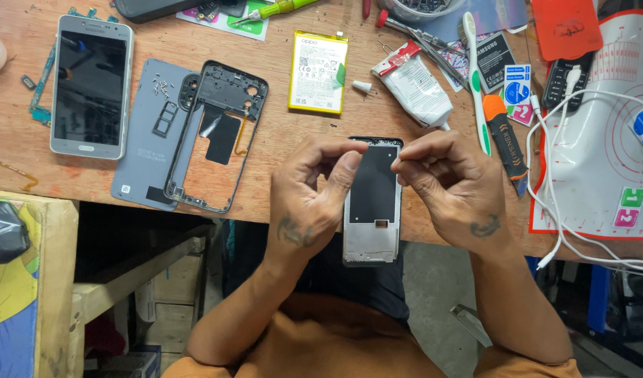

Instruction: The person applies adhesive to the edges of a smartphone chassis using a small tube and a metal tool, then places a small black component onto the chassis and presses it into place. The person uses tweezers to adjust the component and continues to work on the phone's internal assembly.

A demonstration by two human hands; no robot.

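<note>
A silver phone chassis (372, 210) with a black inner panel lies lengthwise between my two hands at the near table edge. My left hand (309, 192) curls against its left side, thumb and forefinger pinched on the upper left rim. From the right, my right hand (453, 187) has its fingertips closed on the upper right rim. Both hands hold the chassis slightly over the table's edge.
On the wooden table (279, 140): a silver smartphone (92, 85), a grey back cover (150, 133) under a black mid-frame (218, 133), a yellow battery (318, 71), a white tube (414, 85), a toothbrush (475, 77), an orange-and-black tool (507, 143), and white cables (566, 175) on a red-and-white mat.
</note>
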